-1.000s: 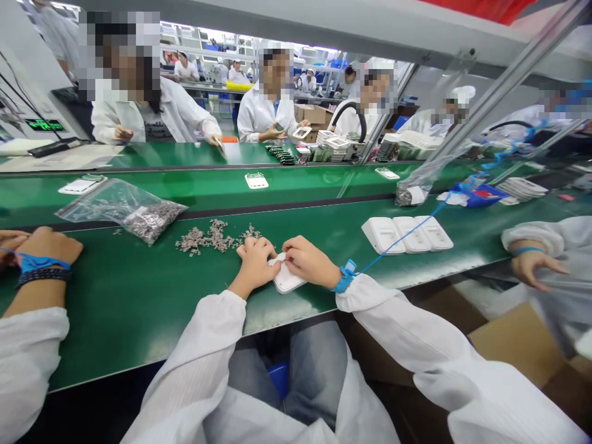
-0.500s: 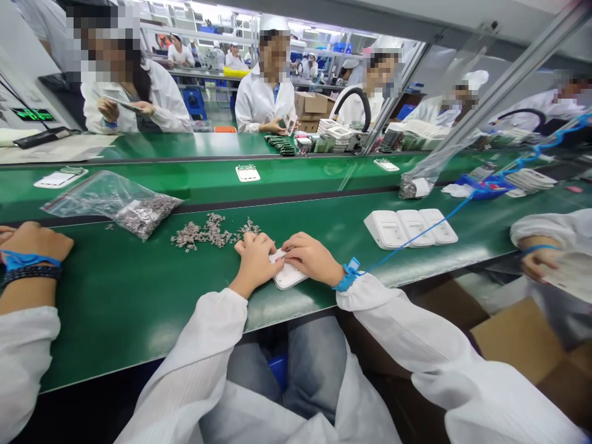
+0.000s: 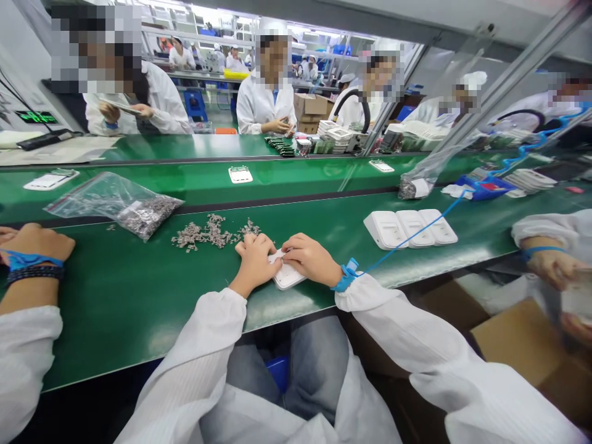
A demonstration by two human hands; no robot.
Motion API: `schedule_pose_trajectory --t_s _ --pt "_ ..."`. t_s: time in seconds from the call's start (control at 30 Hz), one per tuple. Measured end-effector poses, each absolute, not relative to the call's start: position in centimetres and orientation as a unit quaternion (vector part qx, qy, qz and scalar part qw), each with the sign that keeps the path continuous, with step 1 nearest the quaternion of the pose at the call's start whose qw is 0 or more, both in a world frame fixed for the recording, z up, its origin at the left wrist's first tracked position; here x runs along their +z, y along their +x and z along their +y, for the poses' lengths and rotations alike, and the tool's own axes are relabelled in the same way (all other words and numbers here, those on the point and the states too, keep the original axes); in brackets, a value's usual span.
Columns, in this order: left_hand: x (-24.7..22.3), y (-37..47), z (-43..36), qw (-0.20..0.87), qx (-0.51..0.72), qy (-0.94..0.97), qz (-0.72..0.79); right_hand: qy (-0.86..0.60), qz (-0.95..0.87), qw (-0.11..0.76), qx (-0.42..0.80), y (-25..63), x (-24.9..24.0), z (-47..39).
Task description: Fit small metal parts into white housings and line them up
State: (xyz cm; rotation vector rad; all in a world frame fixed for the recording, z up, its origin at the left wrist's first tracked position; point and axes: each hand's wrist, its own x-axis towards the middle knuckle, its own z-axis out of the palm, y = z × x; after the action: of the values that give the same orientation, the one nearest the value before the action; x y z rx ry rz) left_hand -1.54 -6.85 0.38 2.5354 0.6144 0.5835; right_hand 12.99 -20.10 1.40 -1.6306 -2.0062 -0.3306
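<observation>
A white plastic housing (image 3: 288,277) lies on the green bench near its front edge. My left hand (image 3: 256,262) grips its left side, fingers bent over the far edge. On its right, my right hand (image 3: 312,259) has thumb and fingers pressed together on the top face; whatever they pinch is too small to make out. A blue strap circles my right wrist. Small metal parts (image 3: 210,233) lie loose in a pile just beyond my left hand. A clear bag (image 3: 145,216) of similar parts rests behind the pile.
Three white housings (image 3: 409,229) stand to the right, crossed by a blue cord (image 3: 416,237). White pieces (image 3: 240,175) sit on the green strip behind. A co-worker's hand (image 3: 39,246) rests at left; another co-worker (image 3: 552,256) is at right. A blue tray (image 3: 485,187) lies back right.
The white pieces on the strip behind have shifted left. The right co-worker's hands and held piece have moved right and lower. My hands have barely moved.
</observation>
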Motion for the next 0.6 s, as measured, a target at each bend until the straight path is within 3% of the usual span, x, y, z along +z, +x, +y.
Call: schedule_pose_trajectory --t_s 0.3,0.6 --pt "0.36 -1.7 -6.83 0.23 0.218 0.922 0.223 -0.609 -0.738 0.27 -0.107 12.99 1.45 -19.99" --pt "0.27 -1.82 -7.13 0.209 0.201 0.931 0.223 -0.617 -0.758 0.196 -0.08 12.66 2.26 -19.83"
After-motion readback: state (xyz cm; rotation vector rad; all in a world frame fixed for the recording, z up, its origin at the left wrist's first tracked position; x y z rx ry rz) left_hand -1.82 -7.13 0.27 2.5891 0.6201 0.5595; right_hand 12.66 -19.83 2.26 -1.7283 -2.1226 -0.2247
